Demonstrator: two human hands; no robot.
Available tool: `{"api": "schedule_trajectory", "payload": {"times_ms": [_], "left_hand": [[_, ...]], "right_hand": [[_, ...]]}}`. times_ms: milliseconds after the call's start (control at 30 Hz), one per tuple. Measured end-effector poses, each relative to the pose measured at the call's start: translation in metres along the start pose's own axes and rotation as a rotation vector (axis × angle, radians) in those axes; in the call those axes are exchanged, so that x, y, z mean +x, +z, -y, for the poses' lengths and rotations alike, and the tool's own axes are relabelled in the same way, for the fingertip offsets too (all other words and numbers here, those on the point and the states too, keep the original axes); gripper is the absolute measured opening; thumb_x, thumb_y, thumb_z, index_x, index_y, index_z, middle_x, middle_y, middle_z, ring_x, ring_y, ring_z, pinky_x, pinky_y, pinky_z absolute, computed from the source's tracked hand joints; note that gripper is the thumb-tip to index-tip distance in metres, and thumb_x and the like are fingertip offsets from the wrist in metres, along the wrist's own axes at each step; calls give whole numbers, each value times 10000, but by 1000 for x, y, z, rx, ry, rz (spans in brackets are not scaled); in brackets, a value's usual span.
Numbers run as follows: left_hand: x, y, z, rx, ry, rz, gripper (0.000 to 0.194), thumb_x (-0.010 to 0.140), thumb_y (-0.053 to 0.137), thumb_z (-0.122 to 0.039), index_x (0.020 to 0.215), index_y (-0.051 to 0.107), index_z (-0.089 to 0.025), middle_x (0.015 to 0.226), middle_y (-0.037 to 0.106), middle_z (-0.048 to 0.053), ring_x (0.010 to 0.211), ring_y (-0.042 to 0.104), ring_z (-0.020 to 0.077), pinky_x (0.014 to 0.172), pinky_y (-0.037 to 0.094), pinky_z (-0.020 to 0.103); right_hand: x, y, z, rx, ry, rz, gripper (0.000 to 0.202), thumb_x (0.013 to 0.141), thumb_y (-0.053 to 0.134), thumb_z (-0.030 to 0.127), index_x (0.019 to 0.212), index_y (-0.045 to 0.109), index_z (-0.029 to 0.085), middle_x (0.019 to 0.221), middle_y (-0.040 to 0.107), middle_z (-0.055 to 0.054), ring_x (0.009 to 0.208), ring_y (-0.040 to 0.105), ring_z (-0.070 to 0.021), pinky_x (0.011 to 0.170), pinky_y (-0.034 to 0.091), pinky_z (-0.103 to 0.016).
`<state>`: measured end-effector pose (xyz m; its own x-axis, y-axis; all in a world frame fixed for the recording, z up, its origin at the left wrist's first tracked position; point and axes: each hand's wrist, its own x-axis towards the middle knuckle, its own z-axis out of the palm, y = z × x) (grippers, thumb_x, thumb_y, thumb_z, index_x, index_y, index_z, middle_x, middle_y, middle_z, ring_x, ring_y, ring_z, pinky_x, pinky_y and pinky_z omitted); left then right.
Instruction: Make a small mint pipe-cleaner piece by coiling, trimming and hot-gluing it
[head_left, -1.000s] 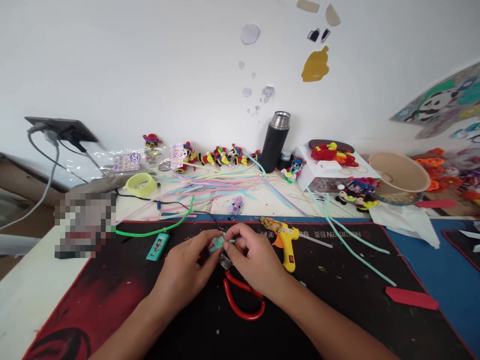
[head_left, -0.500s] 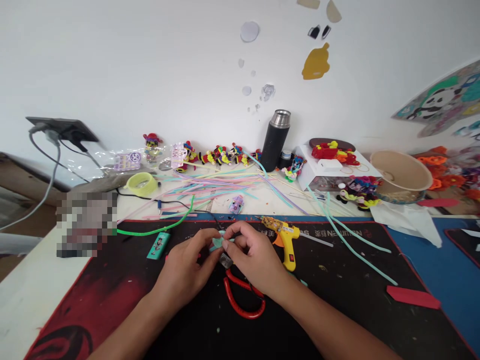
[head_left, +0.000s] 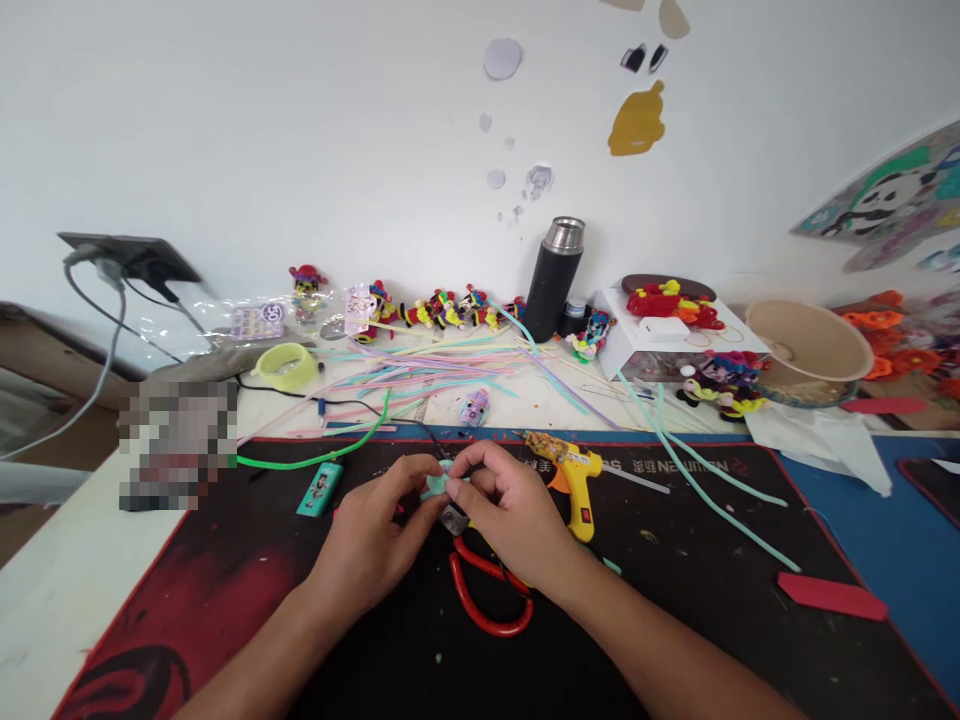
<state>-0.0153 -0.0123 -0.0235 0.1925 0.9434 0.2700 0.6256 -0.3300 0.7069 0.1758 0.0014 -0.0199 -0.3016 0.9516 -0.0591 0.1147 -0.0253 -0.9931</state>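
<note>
Between my fingertips is a small mint-green pipe cleaner piece (head_left: 437, 484), partly covered by the fingers. My left hand (head_left: 382, 520) pinches it from the left, and my right hand (head_left: 499, 505) pinches it from the right. Red-handled scissors (head_left: 491, 628) lie on the mat just below, their blades partly under my hands. To the right of my right hand rests a yellow hot glue gun (head_left: 581, 495), its nozzle toward the upper left. A teal printed case or lighter (head_left: 320, 489) lies left of my left hand.
A black mat (head_left: 675, 600) covers the table front. Behind it lie many pastel pipe cleaners (head_left: 450, 365), a small purple figure (head_left: 475, 407) and a yellow tape roll (head_left: 285, 367). A black flask (head_left: 555, 280), a white box (head_left: 675, 335) and a beige bowl (head_left: 806, 345) stand along the wall.
The whole view has shifted slightly. Both hands keep their pinch on the mint-green piece, with almost no visible finger movement.
</note>
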Motion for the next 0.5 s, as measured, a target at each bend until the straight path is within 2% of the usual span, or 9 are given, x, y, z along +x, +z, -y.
{"api": "schedule_trajectory", "payload": {"times_ms": [67, 233, 500], "left_hand": [[1, -1, -2, -30, -58, 33, 151, 949, 650, -307, 1091, 649, -257, 841, 735, -28, 705, 699, 147, 613, 516, 218], [2, 0, -3, -118, -174, 113, 183, 966, 635, -385, 1085, 615, -248, 745, 658, -41, 653, 637, 155, 550, 444, 230], [1, -1, 6, -118, -110, 135, 163, 985, 618, -366, 1102, 600, -255, 850, 689, -24, 727, 661, 157, 649, 481, 258]], "right_hand": [[0, 0, -1, -21, 2, 0, 71, 968, 644, 284, 991, 629, 218, 557, 397, 97, 507, 335, -99, 487, 241, -229], [0, -1, -2, -44, -2, 12, 59, 971, 637, 273, 998, 628, 221, 555, 405, 99, 495, 344, -97, 482, 248, -231], [-1, 0, -2, -44, -2, 17, 56, 973, 631, 271, 1001, 621, 223, 556, 418, 100, 497, 363, -100, 490, 266, -229]]}}
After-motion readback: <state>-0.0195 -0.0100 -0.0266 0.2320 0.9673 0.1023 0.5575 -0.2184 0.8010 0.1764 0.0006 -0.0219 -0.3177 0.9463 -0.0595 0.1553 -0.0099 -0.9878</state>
